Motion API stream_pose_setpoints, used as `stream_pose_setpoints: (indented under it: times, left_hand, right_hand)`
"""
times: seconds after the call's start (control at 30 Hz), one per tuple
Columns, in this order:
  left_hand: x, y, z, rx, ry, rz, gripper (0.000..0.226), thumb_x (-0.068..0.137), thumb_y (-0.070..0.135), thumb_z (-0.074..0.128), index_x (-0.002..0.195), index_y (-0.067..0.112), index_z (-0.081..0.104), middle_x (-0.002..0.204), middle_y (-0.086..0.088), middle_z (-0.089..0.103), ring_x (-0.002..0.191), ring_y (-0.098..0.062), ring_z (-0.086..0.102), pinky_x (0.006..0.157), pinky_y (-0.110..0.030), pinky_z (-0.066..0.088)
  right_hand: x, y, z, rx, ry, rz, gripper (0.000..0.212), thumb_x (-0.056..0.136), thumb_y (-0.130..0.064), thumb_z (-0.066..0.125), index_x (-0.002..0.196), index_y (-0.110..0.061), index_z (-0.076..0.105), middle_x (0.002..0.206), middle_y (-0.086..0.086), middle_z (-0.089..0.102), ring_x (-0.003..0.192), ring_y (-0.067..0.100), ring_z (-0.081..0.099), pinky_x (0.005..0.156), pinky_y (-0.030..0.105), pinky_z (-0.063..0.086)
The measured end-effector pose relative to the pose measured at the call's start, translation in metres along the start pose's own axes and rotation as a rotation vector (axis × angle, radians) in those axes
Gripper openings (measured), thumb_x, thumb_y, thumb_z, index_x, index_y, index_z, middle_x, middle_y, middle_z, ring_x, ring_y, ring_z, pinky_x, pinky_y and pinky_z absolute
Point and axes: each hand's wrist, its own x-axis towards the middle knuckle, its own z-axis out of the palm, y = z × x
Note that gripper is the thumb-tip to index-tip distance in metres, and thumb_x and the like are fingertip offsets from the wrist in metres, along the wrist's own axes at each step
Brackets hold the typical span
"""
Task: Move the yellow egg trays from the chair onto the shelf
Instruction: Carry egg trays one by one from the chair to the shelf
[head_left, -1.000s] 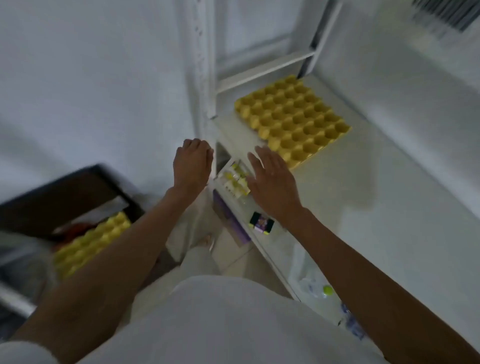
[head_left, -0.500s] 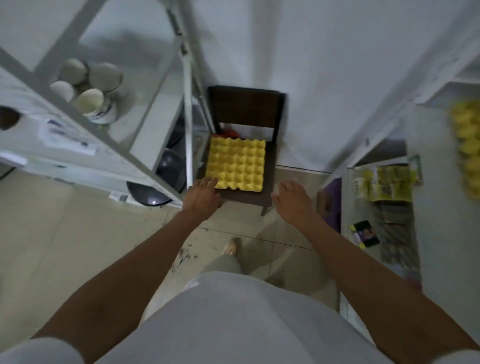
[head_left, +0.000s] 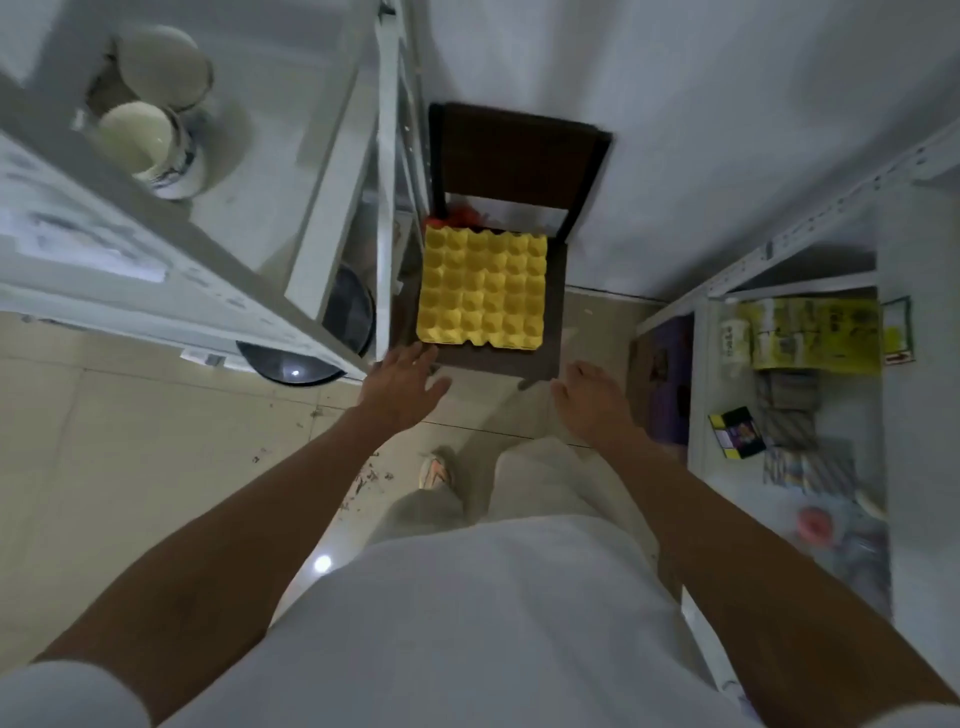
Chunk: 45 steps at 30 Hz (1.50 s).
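A yellow egg tray lies flat on the seat of a dark brown chair against the white wall. My left hand hovers just short of the tray's near left corner, fingers spread, holding nothing. My right hand is off the chair's near right corner, palm down, fingers loosely curled and empty. Neither hand touches the tray. The white shelf stands at the right; the tray seen on it earlier is out of view.
A white metal rack with two pale tins stands close on the chair's left, dark round pans below. The right shelf's lower level holds yellow packets and small boxes. Something red lies behind the tray. Tiled floor below.
I turned from the right shelf, where one tray lies, to face the chair. Both empty hands have moved toward the chair and now sit near the tray's front corners.
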Motion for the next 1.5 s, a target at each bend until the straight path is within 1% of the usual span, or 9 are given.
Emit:
stream_pose_setpoints:
  times: [0.2, 0.4, 0.57, 0.7, 0.87, 0.97, 1.1, 1.27, 1.5]
  left_hand:
    - [0.059, 0.006, -0.005, -0.070, -0.063, -0.045, 0.075, 0.103, 0.060, 0.042, 0.163, 0.017, 0.029, 0.168, -0.012, 0.031, 0.154, -0.035, 0.030, 0.122, -0.052, 0.032]
    - [0.119, 0.014, -0.016, -0.198, -0.128, -0.189, 0.070, 0.104, 0.053, 0.048, 0.161, 0.016, 0.033, 0.161, -0.015, 0.041, 0.147, -0.038, 0.041, 0.116, -0.055, 0.039]
    - [0.202, -0.005, 0.003, -0.398, -0.081, -0.339, 0.061, 0.099, 0.041, 0.051, 0.153, 0.016, 0.042, 0.147, -0.017, 0.055, 0.131, -0.039, 0.057, 0.106, -0.054, 0.048]
    - [0.268, -0.037, 0.037, -0.343, -0.078, -0.392, 0.063, 0.086, 0.036, 0.047, 0.140, 0.006, 0.051, 0.132, -0.020, 0.061, 0.120, -0.039, 0.060, 0.098, -0.050, 0.052]
    - [0.337, -0.062, 0.075, -0.274, -0.097, -0.436, 0.044, 0.097, 0.010, 0.053, 0.138, -0.006, 0.052, 0.133, -0.026, 0.056, 0.123, -0.043, 0.056, 0.103, -0.048, 0.047]
    - [0.366, -0.070, 0.085, -0.339, -0.011, -0.556, 0.035, 0.093, 0.006, 0.055, 0.125, -0.007, 0.057, 0.124, -0.026, 0.063, 0.115, -0.040, 0.061, 0.091, -0.041, 0.047]
    - [0.374, -0.080, 0.096, -0.339, 0.080, -0.650, 0.026, 0.093, 0.012, 0.050, 0.112, 0.006, 0.067, 0.118, -0.013, 0.068, 0.108, -0.036, 0.066, 0.078, -0.035, 0.046]
    - [0.370, -0.082, 0.105, -0.309, 0.139, -0.671, 0.010, 0.093, 0.029, 0.062, 0.095, 0.022, 0.069, 0.105, -0.003, 0.075, 0.098, -0.031, 0.070, 0.071, -0.033, 0.046]
    - [0.372, -0.086, 0.111, -0.175, 0.191, -0.638, 0.012, 0.097, 0.016, 0.050, 0.093, 0.010, 0.060, 0.094, -0.016, 0.070, 0.088, -0.038, 0.068, 0.068, -0.038, 0.046]
  right_hand:
    - [0.049, 0.021, 0.001, 0.019, -0.092, 0.075, 0.048, 0.111, -0.032, 0.034, 0.140, 0.000, 0.053, 0.142, 0.020, 0.055, 0.131, 0.038, 0.051, 0.107, 0.043, 0.042]
    - [0.129, 0.042, 0.006, 0.188, -0.104, 0.143, 0.040, 0.107, -0.030, 0.040, 0.129, -0.001, 0.057, 0.133, 0.018, 0.057, 0.124, 0.037, 0.055, 0.097, 0.044, 0.048]
    - [0.215, 0.059, 0.034, 0.474, -0.174, 0.279, 0.047, 0.106, -0.029, 0.044, 0.149, -0.009, 0.050, 0.148, 0.016, 0.052, 0.136, 0.033, 0.049, 0.110, 0.043, 0.040]
    - [0.289, 0.078, 0.070, 0.547, -0.172, 0.365, 0.043, 0.101, -0.029, 0.049, 0.140, -0.013, 0.057, 0.135, 0.015, 0.063, 0.124, 0.032, 0.060, 0.099, 0.037, 0.047]
    - [0.358, 0.103, 0.110, 0.572, -0.142, 0.404, 0.038, 0.097, -0.034, 0.059, 0.131, -0.017, 0.061, 0.121, 0.011, 0.068, 0.114, 0.029, 0.065, 0.089, 0.033, 0.049]
    - [0.377, 0.107, 0.126, 0.596, -0.169, 0.345, 0.036, 0.095, -0.037, 0.065, 0.125, -0.015, 0.064, 0.107, 0.007, 0.076, 0.106, 0.028, 0.070, 0.091, 0.038, 0.055]
    - [0.381, 0.106, 0.140, 0.502, -0.134, 0.311, 0.027, 0.092, -0.047, 0.065, 0.101, -0.022, 0.069, 0.093, 0.002, 0.077, 0.093, 0.026, 0.072, 0.081, 0.038, 0.057]
    - [0.378, 0.091, 0.148, 0.317, -0.008, 0.315, 0.034, 0.094, -0.053, 0.059, 0.094, -0.020, 0.066, 0.090, 0.007, 0.072, 0.088, 0.031, 0.069, 0.068, 0.034, 0.047]
    - [0.380, 0.086, 0.146, 0.078, 0.071, 0.170, 0.033, 0.099, -0.047, 0.056, 0.094, -0.016, 0.064, 0.085, 0.010, 0.069, 0.080, 0.034, 0.069, 0.062, 0.035, 0.045]
